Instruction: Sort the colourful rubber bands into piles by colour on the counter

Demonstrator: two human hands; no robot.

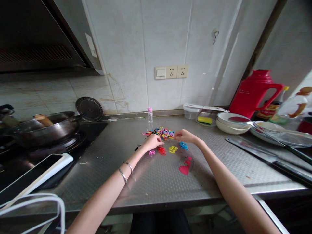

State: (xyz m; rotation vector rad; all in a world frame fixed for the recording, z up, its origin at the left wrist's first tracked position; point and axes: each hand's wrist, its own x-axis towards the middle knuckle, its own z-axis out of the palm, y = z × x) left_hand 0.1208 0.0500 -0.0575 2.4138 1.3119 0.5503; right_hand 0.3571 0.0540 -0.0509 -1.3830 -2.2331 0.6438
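A heap of small multicoloured rubber bands (161, 132) lies in the middle of the steel counter. My left hand (153, 143), its fingers curled together, is at the heap's near edge, just above the red bands (162, 150). At the heap's right edge is my right hand (186, 136), fingertips pinched; whatever either hand holds is too small to make out. In front of the heap lie sorted clusters: pink bands (151, 153), yellow bands (173, 149) and blue bands (183, 145). Dark bands (137, 148) are partly hidden behind my left wrist.
A torn pink piece (185, 166) lies nearer me. Behind the heap stands a small pink-capped bottle (150, 115). On the left are a pan (46, 128) on the stove and a phone-like device (34, 177). Bowls (231, 125), a cleaver (253, 151) and a red thermos (252, 94) occupy the right.
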